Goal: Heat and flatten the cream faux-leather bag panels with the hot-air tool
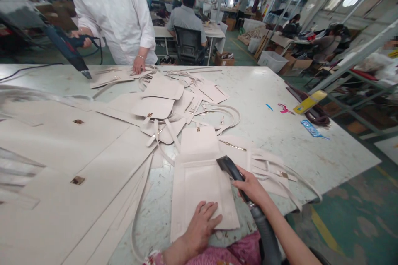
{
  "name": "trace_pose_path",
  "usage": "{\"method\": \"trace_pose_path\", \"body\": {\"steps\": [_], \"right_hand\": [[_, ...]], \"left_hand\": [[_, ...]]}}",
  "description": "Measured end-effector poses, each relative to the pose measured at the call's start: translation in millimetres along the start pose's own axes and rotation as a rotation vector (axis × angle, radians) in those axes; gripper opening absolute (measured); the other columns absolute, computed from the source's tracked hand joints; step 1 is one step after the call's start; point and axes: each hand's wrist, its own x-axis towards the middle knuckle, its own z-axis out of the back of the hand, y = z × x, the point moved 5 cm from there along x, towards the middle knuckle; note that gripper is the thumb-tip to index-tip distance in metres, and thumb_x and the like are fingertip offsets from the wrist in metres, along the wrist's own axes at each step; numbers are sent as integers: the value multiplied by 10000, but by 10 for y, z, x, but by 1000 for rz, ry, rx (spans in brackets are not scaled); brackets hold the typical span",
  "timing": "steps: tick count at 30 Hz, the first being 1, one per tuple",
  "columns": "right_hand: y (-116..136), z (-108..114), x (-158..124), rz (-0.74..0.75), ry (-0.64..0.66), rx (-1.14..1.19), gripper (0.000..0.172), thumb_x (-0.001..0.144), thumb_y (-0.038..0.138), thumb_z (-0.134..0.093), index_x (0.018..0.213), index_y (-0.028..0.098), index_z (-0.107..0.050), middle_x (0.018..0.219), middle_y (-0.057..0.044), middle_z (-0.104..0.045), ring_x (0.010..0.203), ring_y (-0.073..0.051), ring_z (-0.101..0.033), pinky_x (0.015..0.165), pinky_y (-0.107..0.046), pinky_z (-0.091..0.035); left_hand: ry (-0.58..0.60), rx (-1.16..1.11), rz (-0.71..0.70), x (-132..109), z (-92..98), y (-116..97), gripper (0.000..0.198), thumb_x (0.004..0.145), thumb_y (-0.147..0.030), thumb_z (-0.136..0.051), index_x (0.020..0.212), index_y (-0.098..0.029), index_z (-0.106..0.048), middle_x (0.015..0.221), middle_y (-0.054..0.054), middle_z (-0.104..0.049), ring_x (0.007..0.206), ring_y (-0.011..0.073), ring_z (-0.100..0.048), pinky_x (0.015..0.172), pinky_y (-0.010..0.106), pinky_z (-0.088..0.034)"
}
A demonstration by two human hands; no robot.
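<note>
A flat, beige, leather-like bag piece [202, 178] is laid at the near side of the pale, scuffed counter [255, 91]. Its lower part is touched by the left hand [203, 223], whose grip is spread with the fingers apart. A curved black plastic nozzle [230, 167] on a ribbed black hose [265, 232] is clasped in the grip of the right hand [251, 187]; its tip is held at the piece's right edge, though contact cannot be confirmed. Beyond, beige strapped pieces [161, 91] are heaped, and a dark blue power tool [66, 45] is held by a person in a white shirt [115, 20]. At the left, large beige sheets [102, 140] with gold-coloured metal fittings [77, 180] are spread.
</note>
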Motion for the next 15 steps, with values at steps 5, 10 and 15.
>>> {"method": "trace_pose_path", "body": {"steps": [5,10,15], "right_hand": [[-14,-82,408,-40,-20,83,639,669,243,-544,1286,219,-378,576,52,-540,388,-116,-526,359,-220,-429],[-97,-73,255,-102,4,124,654,671,279,-565,1291,217,-367,547,52,-538,363,-116,-516,339,-219,-421],[-111,11,413,-123,15,122,633,674,295,-579,1272,217,-383,569,41,-554,389,-119,-536,352,-215,-428]], "left_hand": [[-7,-52,8,32,21,30,387,805,-189,-507,1167,-320,-475,1279,86,-444,1152,248,-386,942,472,-249],[2,-93,19,62,103,33,366,820,-205,-488,1167,-322,-480,1253,79,-461,1135,239,-393,915,443,-263],[42,-117,20,76,185,6,372,805,-172,-491,1154,-301,-492,1261,90,-452,1137,240,-389,903,431,-268]]}}
